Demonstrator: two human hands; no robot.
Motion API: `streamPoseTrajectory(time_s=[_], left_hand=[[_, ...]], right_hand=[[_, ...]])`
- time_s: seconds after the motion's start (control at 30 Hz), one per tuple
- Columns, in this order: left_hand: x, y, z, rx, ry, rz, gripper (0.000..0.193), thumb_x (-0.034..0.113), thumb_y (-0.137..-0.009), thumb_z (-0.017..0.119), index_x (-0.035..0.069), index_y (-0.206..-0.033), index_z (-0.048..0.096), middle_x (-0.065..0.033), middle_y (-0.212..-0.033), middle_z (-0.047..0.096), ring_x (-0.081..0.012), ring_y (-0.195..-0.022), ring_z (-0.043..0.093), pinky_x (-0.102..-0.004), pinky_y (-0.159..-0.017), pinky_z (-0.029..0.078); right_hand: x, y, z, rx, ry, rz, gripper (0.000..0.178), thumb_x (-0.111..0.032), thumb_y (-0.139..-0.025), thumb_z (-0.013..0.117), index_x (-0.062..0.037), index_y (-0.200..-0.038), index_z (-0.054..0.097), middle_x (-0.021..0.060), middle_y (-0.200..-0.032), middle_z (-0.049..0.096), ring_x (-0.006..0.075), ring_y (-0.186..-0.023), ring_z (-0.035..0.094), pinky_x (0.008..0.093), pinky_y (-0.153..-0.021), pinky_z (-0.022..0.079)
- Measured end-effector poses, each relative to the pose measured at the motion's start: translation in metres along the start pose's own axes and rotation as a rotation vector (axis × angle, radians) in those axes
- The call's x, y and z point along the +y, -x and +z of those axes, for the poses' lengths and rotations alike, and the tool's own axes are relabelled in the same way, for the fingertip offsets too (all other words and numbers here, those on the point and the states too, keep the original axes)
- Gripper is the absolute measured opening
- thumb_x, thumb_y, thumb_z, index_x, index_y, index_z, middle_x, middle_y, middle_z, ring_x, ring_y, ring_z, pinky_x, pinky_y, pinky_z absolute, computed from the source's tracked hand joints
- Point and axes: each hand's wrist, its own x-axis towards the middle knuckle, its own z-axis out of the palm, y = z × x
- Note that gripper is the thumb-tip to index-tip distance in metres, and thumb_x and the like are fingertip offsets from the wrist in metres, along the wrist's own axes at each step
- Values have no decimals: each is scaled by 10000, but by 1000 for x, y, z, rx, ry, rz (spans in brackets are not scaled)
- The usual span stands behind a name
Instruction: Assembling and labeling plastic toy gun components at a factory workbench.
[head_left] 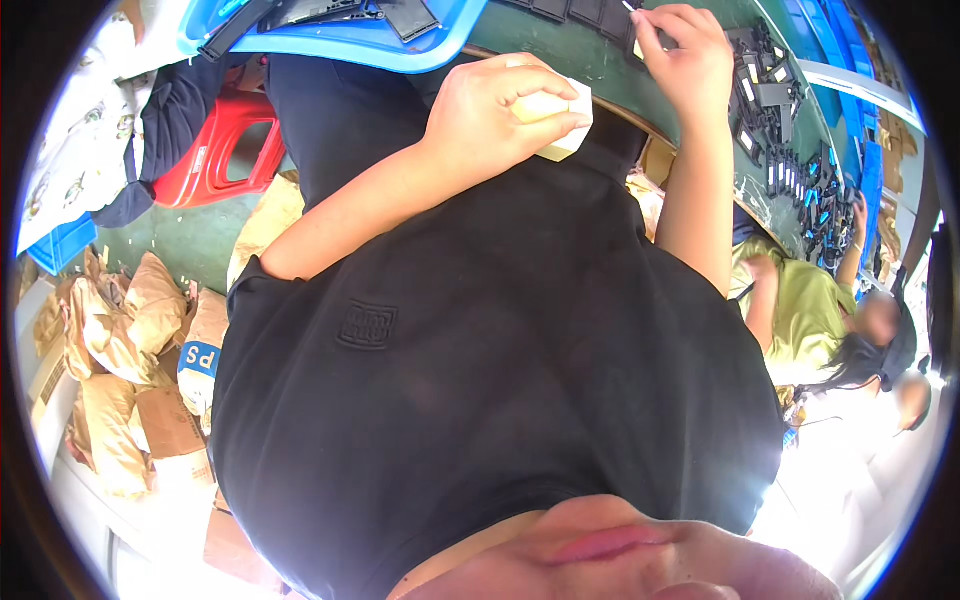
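My left hand (495,105) is closed around a pale yellow and white block (566,148), perhaps a roll or pad of labels, held in front of my body by the table edge. Its fingers and thumb cover much of it. Farther right, over the green table (620,75), my right hand (688,55) pinches a small white piece (629,5) between thumb and fingertips. Flat black plastic parts (592,12) lie on the table just beyond that hand, partly cut off by the picture's top edge.
A blue tray (400,62) with black parts stands at the far left. Many black parts (775,95) cover the table's right side. A red stool (215,150) and brown paper bags (140,310) are on the left. A person in a green top (805,310) works at the right.
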Motion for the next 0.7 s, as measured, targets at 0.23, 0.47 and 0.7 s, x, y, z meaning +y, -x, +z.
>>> streamPoseTrajectory(time_s=[0.23, 0.47, 0.7], left_hand=[[4, -5, 0, 16, -20, 3, 253, 168, -790, 921, 43, -976, 803, -104, -984, 791, -233, -885, 773, -324, -796, 604], [-3, -8, -2, -27, -42, 2, 315, 145, -792, 903, 38, -1065, 789, -110, -1067, 774, -257, -957, 762, -338, -845, 599], [-1, -11, -2, 8, -4, -5, 378, 100, -822, 855, 48, -1182, 753, -112, -1086, 771, -255, -982, 763, -337, -879, 594]], right_hand=[[18, 0, 16, -141, 81, -144, 119, -119, -831, 786, -23, -776, 744, 106, -798, 663, 326, -799, 643, 433, -763, 521], [-2, -9, -11, -356, -73, -27, 124, -102, -866, 750, 10, -812, 741, 172, -956, 650, 366, -962, 615, 438, -837, 504], [-31, 25, -21, -188, -279, -295, 202, -44, -798, 823, -48, -994, 774, 42, -1011, 722, 245, -912, 675, 363, -803, 518]])
